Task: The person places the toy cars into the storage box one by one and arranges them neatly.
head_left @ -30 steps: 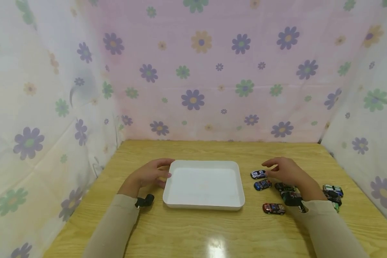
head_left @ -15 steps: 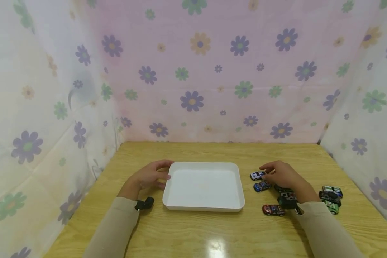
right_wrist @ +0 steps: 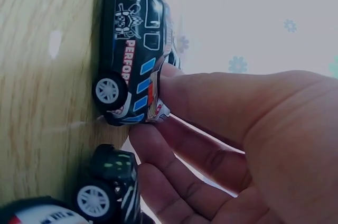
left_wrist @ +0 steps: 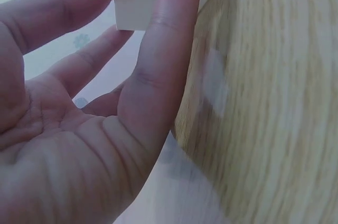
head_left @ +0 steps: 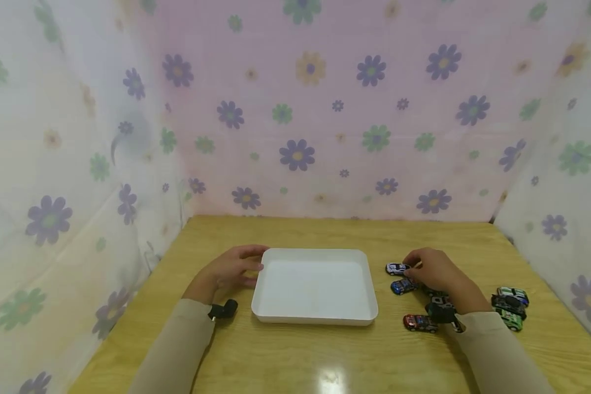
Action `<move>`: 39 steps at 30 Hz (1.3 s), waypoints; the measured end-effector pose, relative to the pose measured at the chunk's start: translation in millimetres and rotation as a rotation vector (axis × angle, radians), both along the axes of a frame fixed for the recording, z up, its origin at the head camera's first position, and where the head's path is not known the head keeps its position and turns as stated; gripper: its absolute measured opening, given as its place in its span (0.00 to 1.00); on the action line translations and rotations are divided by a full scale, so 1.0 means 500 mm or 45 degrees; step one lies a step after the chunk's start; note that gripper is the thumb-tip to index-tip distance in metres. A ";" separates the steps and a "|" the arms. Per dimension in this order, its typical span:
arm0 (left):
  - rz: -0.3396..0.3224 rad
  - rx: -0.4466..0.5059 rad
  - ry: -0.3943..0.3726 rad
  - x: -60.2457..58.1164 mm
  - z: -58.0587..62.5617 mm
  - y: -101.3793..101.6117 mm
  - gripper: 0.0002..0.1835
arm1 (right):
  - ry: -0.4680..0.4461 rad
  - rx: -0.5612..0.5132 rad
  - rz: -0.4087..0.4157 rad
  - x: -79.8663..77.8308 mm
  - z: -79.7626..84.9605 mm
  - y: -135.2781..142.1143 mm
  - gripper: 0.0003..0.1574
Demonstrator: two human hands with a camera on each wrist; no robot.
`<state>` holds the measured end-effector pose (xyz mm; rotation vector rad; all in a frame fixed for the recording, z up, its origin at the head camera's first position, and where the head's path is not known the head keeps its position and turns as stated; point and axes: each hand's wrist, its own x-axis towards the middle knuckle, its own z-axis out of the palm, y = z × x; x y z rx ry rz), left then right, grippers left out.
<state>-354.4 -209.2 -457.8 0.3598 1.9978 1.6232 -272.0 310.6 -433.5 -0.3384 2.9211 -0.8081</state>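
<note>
A white tray (head_left: 314, 321) lies on the wooden table. My left hand (head_left: 233, 268) is at the tray's left side, its fairly straight thumb and fingers touching the wall; the left wrist view shows the thumb on the tray's pale side. To the right of the tray, my right hand (head_left: 433, 271) pinches the right end of a white toy car (head_left: 395, 268) between thumb and forefinger. Just in front of it stands a blue-and-black toy car (head_left: 403, 286), large in the right wrist view, which mostly hides the white one there.
A red toy car (head_left: 420, 323) stands nearer me, with dark toy cars (head_left: 440, 300) partly hidden under my right wrist. Further right are a green-and-white car (head_left: 513, 295), a black one (head_left: 508, 304) and a green one (head_left: 512, 319). Flowered cloth surrounds the table.
My right hand has come down onto the white toy car, its thumb and forefinger closing at the car's end. The car has turned slightly. My left hand stays at the tray.
</note>
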 end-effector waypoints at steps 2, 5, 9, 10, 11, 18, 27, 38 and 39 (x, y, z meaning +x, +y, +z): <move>0.001 -0.002 0.010 -0.004 0.002 0.003 0.33 | -0.001 -0.008 0.005 -0.002 0.004 0.001 0.16; -0.002 -0.012 0.005 -0.006 0.004 0.005 0.33 | -0.010 -0.016 -0.002 -0.004 0.009 0.001 0.16; 0.001 -0.025 0.000 -0.002 0.004 0.007 0.33 | -0.036 -0.058 -0.015 -0.004 0.012 -0.003 0.18; 0.003 -0.025 0.001 0.000 0.004 0.007 0.33 | -0.042 -0.069 -0.021 -0.004 0.012 -0.004 0.18; 0.005 -0.022 0.005 0.001 0.004 0.007 0.33 | -0.038 -0.069 -0.027 -0.004 0.013 -0.006 0.18; 0.026 -0.033 0.019 0.009 0.000 0.004 0.33 | 0.069 -0.022 -0.044 -0.007 0.013 -0.021 0.18; 0.033 0.027 -0.027 0.008 -0.006 0.005 0.33 | 0.125 -0.018 -0.008 -0.008 0.036 -0.039 0.17; 0.088 0.007 -0.015 0.006 -0.010 0.003 0.33 | 0.141 -0.032 0.071 -0.028 0.074 -0.100 0.16; 0.094 0.000 -0.009 0.006 -0.010 0.003 0.33 | 0.136 -0.036 0.077 -0.029 0.076 -0.105 0.15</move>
